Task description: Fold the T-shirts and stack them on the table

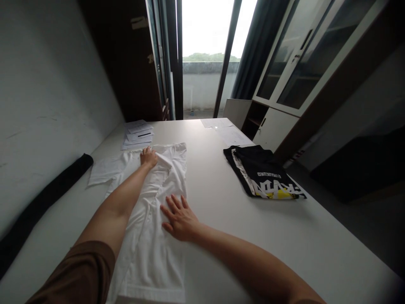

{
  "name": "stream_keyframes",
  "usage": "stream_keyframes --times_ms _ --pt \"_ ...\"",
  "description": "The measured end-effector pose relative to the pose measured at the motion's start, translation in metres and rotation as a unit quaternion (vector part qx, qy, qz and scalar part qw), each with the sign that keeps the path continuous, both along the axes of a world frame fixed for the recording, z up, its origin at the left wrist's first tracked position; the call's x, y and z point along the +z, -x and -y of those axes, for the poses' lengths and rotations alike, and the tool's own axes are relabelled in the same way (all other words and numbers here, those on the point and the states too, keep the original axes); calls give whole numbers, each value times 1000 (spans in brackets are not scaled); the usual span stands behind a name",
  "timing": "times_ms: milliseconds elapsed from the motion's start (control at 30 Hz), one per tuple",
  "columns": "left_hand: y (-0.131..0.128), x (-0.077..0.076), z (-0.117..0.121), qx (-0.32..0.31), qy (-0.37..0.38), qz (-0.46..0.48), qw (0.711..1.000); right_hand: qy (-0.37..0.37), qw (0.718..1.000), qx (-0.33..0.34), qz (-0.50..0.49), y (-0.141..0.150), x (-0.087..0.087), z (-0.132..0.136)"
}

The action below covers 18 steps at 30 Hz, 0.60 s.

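Observation:
A white T-shirt (169, 257) lies lengthwise on the table, its right side folded in and creases running down its middle. One short sleeve (107, 170) spreads out to the left. My left hand (148, 157) rests on the shirt near its far edge, fingers slightly bent and apart, pressing on the cloth. Nearer to me, my right hand (180, 218) lies flat with spread fingers on the shirt's right side. Neither hand is lifting any fabric. A folded black garment (265, 171) with white lettering and a yellow print sits farther right.
The white table (209, 177) reaches toward a window. Papers (138, 134) lie at its far left, and more sheets (232, 136) at its far right corner. A long black roll (47, 200) runs along the left wall. A glass-door cabinet (297, 59) stands behind on the right.

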<state>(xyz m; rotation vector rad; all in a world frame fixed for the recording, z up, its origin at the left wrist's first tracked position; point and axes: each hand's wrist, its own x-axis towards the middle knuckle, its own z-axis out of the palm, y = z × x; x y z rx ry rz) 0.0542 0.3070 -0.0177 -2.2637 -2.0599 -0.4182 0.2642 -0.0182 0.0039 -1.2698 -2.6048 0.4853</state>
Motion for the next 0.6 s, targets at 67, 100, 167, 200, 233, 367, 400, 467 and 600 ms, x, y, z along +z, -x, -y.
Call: stream_keyframes --times_ms 67,100,167,200,233,367,400,467,600 --pt "-13 0 9 -46 -53 -15 997 -24 1000 13 0 1 3 5" --pt "-21 -1 13 -75 -60 -19 995 -39 999 26 -3 3 4 10" --pt "-36 -4 20 -131 -28 -19 991 -62 996 63 -8 8 6 21" --pt "-42 -6 22 -155 0 -18 988 -69 994 82 -8 12 6 28" --pt "-48 -9 24 -175 29 -17 984 -75 992 98 -6 16 6 35" --pt "-59 -24 27 -215 101 -23 971 -109 984 138 23 30 4 56" --pt "-60 -26 28 -214 109 -23 970 -113 981 156 30 32 3 58" --pt "-60 -30 28 -204 122 -19 971 -110 973 201 43 33 3 58" --pt "-60 -30 28 -189 139 -13 972 -71 954 278 86 24 6 52"
